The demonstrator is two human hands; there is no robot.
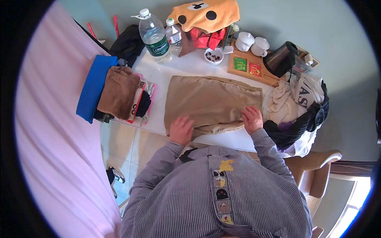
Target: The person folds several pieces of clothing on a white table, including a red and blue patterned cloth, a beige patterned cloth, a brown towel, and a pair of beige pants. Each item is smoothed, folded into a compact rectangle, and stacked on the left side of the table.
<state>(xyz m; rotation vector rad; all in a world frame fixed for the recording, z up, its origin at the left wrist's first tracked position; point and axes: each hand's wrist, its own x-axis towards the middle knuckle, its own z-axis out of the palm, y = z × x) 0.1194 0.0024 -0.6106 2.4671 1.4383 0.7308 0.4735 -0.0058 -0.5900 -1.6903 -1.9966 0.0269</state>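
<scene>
A tan cloth garment [208, 101], folded into a rough rectangle, lies flat on a white table [154, 101] before me. My left hand [181, 129] rests at its near left corner, fingers apart and pointing away from me. At the near right edge my right hand [252, 119] touches the cloth, its fingers slightly bent. Neither hand is seen to grip the fabric. Loose folds show along the near edge between the hands, and more layers show at the far right edge.
Folded clothes [119, 92] are stacked on the left. A heap of clothes [285, 104] sits on the right. Farther back stand a large water bottle [156, 41], a small bottle [174, 35], a white bowl [213, 56], a wooden tray [235, 70], lidded cups [245, 41] and a dark kettle [281, 59].
</scene>
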